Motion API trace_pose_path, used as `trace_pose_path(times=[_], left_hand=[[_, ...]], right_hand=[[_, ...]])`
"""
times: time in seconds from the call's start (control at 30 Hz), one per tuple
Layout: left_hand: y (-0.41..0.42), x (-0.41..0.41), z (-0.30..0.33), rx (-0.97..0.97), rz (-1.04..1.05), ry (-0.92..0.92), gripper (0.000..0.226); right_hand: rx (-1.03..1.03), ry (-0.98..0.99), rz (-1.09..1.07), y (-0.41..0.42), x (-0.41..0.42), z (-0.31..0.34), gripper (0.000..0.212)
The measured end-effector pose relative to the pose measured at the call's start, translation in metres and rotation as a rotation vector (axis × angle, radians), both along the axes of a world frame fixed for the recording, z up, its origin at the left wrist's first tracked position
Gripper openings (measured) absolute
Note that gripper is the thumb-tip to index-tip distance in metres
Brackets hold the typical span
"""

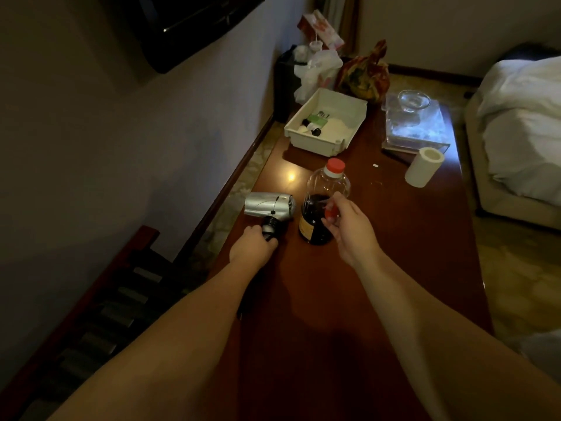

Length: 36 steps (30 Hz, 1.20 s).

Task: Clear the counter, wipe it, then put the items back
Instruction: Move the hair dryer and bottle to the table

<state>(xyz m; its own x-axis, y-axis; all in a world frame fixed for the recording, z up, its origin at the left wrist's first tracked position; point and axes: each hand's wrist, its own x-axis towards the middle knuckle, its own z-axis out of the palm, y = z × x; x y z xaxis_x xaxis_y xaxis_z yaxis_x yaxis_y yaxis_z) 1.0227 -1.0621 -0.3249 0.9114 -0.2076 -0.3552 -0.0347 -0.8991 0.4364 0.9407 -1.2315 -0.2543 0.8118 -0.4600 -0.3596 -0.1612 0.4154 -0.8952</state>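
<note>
Left hand [253,243] grips the silver hair dryer's [270,205] black handle on the wooden counter [379,268]; right hand [346,221], fingers loosely curled, apparently touches the red-capped bottle [324,189].

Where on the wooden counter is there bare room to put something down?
The near part of the dark red wooden counter, on the camera's side of the silver hair dryer and the red-capped bottle of dark liquid, is bare. A smaller patch lies between the bottle and the white paper roll. Around the white plastic tray and the glass bowl it is crowded.
</note>
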Motion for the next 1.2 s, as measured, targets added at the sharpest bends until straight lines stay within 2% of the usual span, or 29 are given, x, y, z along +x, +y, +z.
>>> trace_pose_path(times=[0.33, 0.53, 0.7, 0.8, 0.87, 1.03, 1.2], left_hand=[[-0.007, 0.015, -0.006, 0.006, 0.003, 0.07, 0.046], [-0.002, 0.01, 0.001, 0.08, -0.019, 0.071, 0.064], [0.015, -0.01, 0.016, 0.076, 0.006, 0.086, 0.068], [0.031, -0.024, 0.039, 0.077, -0.005, 0.04, 0.056], [0.046, -0.038, 0.058, 0.03, -0.015, 0.035, 0.049], [0.098, -0.093, 0.107, -0.093, 0.021, 0.073, 0.045], [0.172, -0.163, 0.153, -0.168, 0.101, 0.039, 0.042]], right_hand=[[-0.154, 0.085, 0.026, -0.001, 0.02, -0.003, 0.026], [-0.237, 0.131, 0.052, -0.002, 0.014, 0.008, 0.032], [-0.298, 0.242, 0.015, 0.002, 0.006, 0.021, 0.063], [-0.286, 0.308, 0.045, 0.004, -0.011, 0.025, 0.073], [-0.319, 0.357, 0.094, 0.009, -0.029, 0.026, 0.067], [-0.597, 0.387, 0.222, 0.046, -0.073, 0.041, 0.035], [-0.875, 0.357, 0.513, 0.119, -0.118, 0.087, 0.025]])
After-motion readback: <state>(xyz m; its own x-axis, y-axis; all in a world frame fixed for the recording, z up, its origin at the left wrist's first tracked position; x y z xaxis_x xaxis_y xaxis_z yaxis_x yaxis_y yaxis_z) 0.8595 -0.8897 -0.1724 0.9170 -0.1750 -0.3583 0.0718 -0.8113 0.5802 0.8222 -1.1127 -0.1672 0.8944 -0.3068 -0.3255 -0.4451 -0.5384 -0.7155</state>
